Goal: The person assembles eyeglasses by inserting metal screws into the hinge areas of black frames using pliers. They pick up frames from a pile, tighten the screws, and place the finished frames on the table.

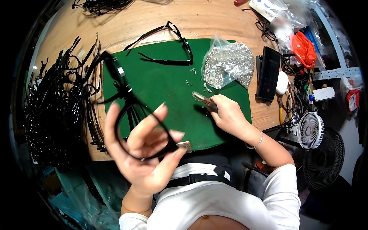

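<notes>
A black eyeglass frame [124, 90] is raised close to the camera, tilted, its lower rim gripped between the thumb and fingers of my left hand [143, 165]. My right hand [231, 115] is wrapped round a small plier-like tool [204, 100] with dark handles, its metal tip pointing left over the green mat [161, 82]. Just beyond the tip lie a few tiny silvery pieces [207, 89]. Behind them sits a clear plastic bag [226, 63] full of such small pieces. Another black eyeglass frame [188, 51] rests at the mat's far edge, temples spread.
A big heap of black eyeglass frames [53, 119] covers the table's left side. More frames [107, 5] lie at the far edge. On the right are a black phone [270, 73], a white case [281, 82], an orange bag [304, 49], cables, and a small white fan [310, 130].
</notes>
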### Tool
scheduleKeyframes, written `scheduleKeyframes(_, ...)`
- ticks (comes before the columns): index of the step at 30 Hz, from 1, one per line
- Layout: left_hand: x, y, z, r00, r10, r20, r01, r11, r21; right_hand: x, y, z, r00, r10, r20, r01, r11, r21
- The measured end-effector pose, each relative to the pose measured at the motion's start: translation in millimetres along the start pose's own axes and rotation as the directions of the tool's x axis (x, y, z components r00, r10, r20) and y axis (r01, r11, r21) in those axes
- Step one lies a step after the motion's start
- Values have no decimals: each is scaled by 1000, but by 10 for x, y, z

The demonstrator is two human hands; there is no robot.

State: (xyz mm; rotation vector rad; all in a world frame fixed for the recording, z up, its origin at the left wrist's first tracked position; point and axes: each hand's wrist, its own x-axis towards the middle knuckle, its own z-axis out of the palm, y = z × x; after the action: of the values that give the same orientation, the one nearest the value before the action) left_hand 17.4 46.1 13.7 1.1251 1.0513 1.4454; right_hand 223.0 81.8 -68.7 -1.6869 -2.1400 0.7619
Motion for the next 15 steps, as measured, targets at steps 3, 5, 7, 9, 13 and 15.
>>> scheduleKeyframes(3,-79,86,-56,991,21,-129,-20,1000,11,44,0,19,999,-13,42,15,999,-39)
scheduleKeyframes(5,-89,72,-43,990,24,-140,-26,1000,-18,65,-19,8,996,-31,81,36,997,-64)
scheduleKeyframes(7,-112,52,4,990,29,-137,-36,998,-46,72,-54,-9,992,-52,116,63,993,-100)
scheduleKeyframes(9,-115,32,12,992,17,-124,-23,999,-42,64,-40,11,995,-38,91,45,996,-81)
scheduleKeyframes(13,-147,-56,-5,1000,7,6,-7,997,-79,71,-80,62,998,-34,49,38,995,-94)
scheduleKeyframes(15,-182,-159,43,984,12,177,12,991,-136,67,-93,98,999,-43,19,45,987,-157)
